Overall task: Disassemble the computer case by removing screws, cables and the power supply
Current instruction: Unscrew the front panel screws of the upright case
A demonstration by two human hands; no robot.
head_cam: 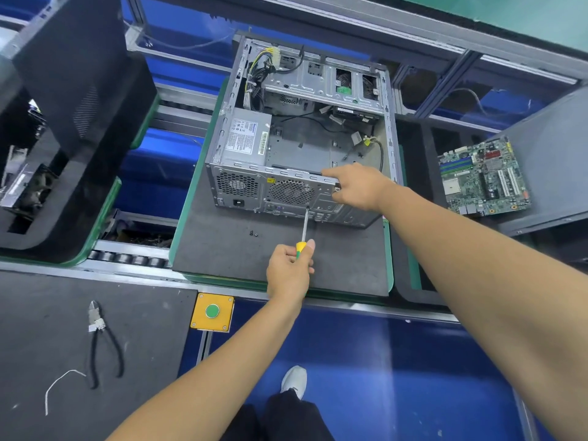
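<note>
While the open computer case point(299, 135) lies on its side on a dark mat point(222, 249), the left hand point(288, 268) grips a yellow-handled screwdriver point(304, 230), its tip against the rear panel just below the round fan grille point(291, 191). The right hand point(356, 186) curls over the case's top rear edge. Inside, the power supply point(246, 140) sits in the near left corner; two loose screws point(253, 233) lie on the mat.

— Where are the hands, relative to the computer case point(296, 183)?
— Left hand point(289, 268) is just in front of its rear panel, fingers curled around a screwdriver point(303, 237). Right hand point(356, 186) rests on the panel's top edge, forearm outstretched.
</note>
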